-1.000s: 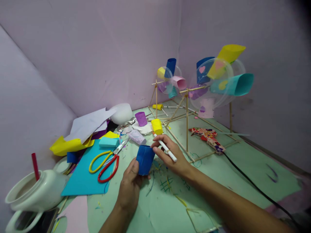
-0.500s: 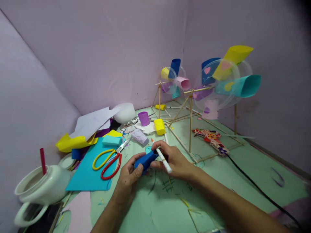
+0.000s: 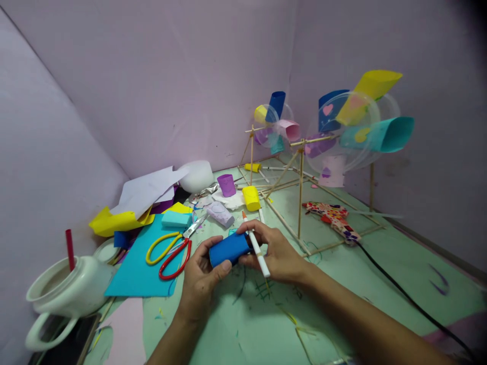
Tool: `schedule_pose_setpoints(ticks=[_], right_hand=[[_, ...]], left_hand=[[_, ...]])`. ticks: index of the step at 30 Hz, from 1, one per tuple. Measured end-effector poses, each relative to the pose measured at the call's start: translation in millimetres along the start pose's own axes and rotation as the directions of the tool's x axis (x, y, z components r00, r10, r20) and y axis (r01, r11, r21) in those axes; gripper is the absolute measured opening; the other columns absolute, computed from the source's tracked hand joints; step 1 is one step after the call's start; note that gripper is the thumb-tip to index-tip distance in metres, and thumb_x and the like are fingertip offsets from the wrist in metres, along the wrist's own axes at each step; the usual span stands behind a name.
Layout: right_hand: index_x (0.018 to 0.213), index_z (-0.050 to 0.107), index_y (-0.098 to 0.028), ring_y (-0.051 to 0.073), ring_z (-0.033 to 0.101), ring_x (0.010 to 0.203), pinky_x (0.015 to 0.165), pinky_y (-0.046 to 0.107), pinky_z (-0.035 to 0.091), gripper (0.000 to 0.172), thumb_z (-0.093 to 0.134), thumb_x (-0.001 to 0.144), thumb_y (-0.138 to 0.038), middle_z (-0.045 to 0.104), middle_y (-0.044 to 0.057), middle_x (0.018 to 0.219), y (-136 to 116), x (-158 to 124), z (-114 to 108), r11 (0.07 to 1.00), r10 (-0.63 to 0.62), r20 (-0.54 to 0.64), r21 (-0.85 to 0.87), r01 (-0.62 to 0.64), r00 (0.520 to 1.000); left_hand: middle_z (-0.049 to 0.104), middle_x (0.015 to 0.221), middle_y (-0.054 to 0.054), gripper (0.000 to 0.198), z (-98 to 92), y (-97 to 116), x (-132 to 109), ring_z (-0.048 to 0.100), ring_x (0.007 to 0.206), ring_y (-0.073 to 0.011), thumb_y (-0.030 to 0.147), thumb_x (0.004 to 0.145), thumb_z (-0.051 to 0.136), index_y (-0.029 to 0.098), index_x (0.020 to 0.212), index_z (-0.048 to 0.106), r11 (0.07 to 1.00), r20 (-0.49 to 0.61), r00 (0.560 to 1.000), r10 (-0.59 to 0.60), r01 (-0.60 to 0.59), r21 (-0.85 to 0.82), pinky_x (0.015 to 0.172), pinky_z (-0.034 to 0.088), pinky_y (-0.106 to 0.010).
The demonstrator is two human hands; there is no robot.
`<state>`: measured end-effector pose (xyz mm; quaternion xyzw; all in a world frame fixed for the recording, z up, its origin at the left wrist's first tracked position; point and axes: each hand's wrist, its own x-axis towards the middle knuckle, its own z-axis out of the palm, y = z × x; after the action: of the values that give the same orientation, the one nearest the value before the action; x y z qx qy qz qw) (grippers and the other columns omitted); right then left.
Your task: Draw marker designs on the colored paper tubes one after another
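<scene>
Between my two hands is a blue paper tube (image 3: 229, 250), held level above the green tabletop. My left hand (image 3: 205, 271) grips its left end, thumb across the near side. The fingers of my right hand (image 3: 276, 253) pinch its right end. A white marker (image 3: 258, 253) with an orange tip is also tucked in my right hand, tip pointing up and away. Just beyond lie a pale lilac paper tube (image 3: 219, 214), a yellow tube (image 3: 251, 198) and a purple tube (image 3: 227, 185). Scissors (image 3: 175, 253) with yellow and red handles rest left of my left hand.
Two stick-framed wheels (image 3: 300, 187) with coloured paper cups stand at the right. A patterned glue gun (image 3: 333, 220) trails a black cord (image 3: 403, 294) across the right side. At left are a white pot (image 3: 81, 284), turquoise sheet (image 3: 133, 276) and piled paper (image 3: 146, 190).
The blue tube has been turned in my hands, so its broad side now faces up toward me. The marker stays in my right hand, and the view has shifted slightly.
</scene>
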<state>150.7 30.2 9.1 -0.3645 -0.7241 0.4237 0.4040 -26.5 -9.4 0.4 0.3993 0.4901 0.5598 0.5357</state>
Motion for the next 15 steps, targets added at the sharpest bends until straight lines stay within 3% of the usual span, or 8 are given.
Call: schedule_pose_setpoints(ticks=[5, 9, 12, 15], right_hand=[[0.110, 0.054, -0.024, 0.012, 0.047, 0.056, 0.053, 0.023, 0.038, 0.052, 0.075, 0.063, -0.030, 0.055, -0.004, 0.068, 3.9, -0.5, 6.3, 0.998, 0.060, -0.070, 0.015, -0.060, 0.996], [0.103, 0.058, -0.024, 0.013, 0.050, 0.061, 0.057, 0.024, 0.040, 0.039, 0.071, 0.067, -0.026, 0.057, -0.001, 0.073, 3.9, 1.3, 7.3, 0.999, 0.009, -0.121, 0.046, -0.004, 0.993], [0.096, 0.060, -0.022, 0.018, 0.055, 0.082, 0.070, 0.028, 0.044, 0.028, 0.069, 0.070, -0.027, 0.058, 0.003, 0.092, 3.3, 3.2, 0.0, 0.990, -0.108, -0.133, 0.080, 0.120, 0.985], [0.095, 0.057, -0.022, 0.021, 0.054, 0.093, 0.075, 0.030, 0.044, 0.026, 0.067, 0.073, -0.029, 0.056, 0.004, 0.097, 4.0, 4.7, -8.2, 0.982, -0.137, -0.061, 0.127, 0.143, 0.989]], left_hand=[[0.066, 0.095, -0.009, 0.058, 5.0, -1.9, -3.0, 0.063, 0.083, -0.0251, 0.029, 0.054, 0.081, 0.015, 0.105, 0.056, 0.993, -0.098, 0.992, 0.085, -0.075, 0.095, 0.069, 0.051, -0.033], [0.065, 0.089, -0.005, 0.053, 10.1, -2.3, -5.6, 0.062, 0.079, -0.0220, 0.026, 0.050, 0.082, 0.017, 0.097, 0.060, 0.981, -0.125, 0.978, 0.167, -0.152, 0.117, 0.066, 0.049, -0.029], [0.066, 0.095, -0.007, 0.048, 7.5, 1.4, -4.8, 0.062, 0.088, -0.0245, 0.034, 0.058, 0.077, 0.017, 0.100, 0.061, 0.996, -0.089, 0.994, 0.068, -0.073, -0.050, 0.070, 0.049, -0.030], [0.068, 0.091, -0.008, 0.038, 1.5, 5.3, -0.9, 0.063, 0.088, -0.0245, 0.041, 0.071, 0.068, 0.015, 0.099, 0.064, 0.970, -0.058, 0.993, -0.102, 0.086, -0.226, 0.069, 0.051, -0.031]])
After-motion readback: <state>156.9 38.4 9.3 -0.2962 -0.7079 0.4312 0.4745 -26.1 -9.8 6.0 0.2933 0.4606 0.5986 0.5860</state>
